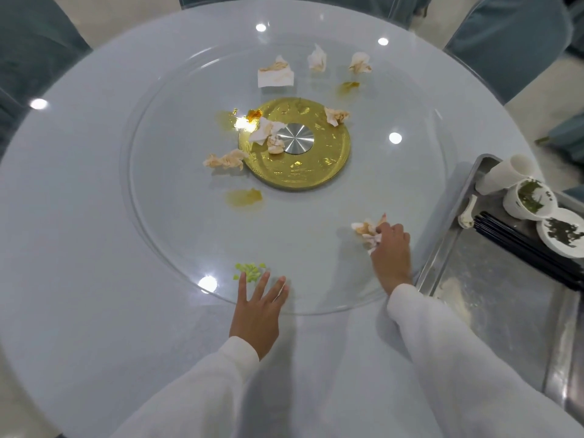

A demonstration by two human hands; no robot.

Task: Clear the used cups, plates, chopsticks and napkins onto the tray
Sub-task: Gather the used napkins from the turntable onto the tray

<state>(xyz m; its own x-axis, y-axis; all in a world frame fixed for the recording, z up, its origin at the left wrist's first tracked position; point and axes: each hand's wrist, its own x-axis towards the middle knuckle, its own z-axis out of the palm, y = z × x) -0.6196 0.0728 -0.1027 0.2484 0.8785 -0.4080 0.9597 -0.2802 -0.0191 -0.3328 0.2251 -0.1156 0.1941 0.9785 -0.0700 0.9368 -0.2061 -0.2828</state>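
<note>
**A:** Your right hand [390,245] has its fingers curled over a crumpled, stained napkin [366,230] near the rim of the glass turntable [177,235], on the side closest to the steel tray [442,263]. Why take that one first?

**B:** Because it lies nearest the tray, I'd say. You have the shortest carry from there, and the wad is soft enough to gather in one hand.

**A:** And your left hand [257,306]?

**B:** It lies flat with fingers spread and straight, holding nothing, fingertips on the turntable's near rim just beside some green scraps [249,270]. My guess is you rest it there to steady the glass, or to be ready to turn it.

**A:** Turning would make sense. The other napkins sit far off: three along the far side [275,74], one at the far edge of the gold hub [328,172], a pair over its steel centre [268,132], and one just left of the hub [226,160].

**B:** Right, reaching across is awkward, so bringing them round to you seems easier.

**A:** What is on the tray already?

**B:** Two white cups with tea leaves [529,199], an empty cup on its side behind them [505,175], black chopsticks [521,245] laid together, and a white spoon [468,213]. They crowd the far end, which leaves the near part bare for napkins.

**A:** So the crockery looks cleared, and the napkins are what's left.

**B:** So I judge. The yellow smears [243,197] on the glass need wiping, not carrying.
</note>
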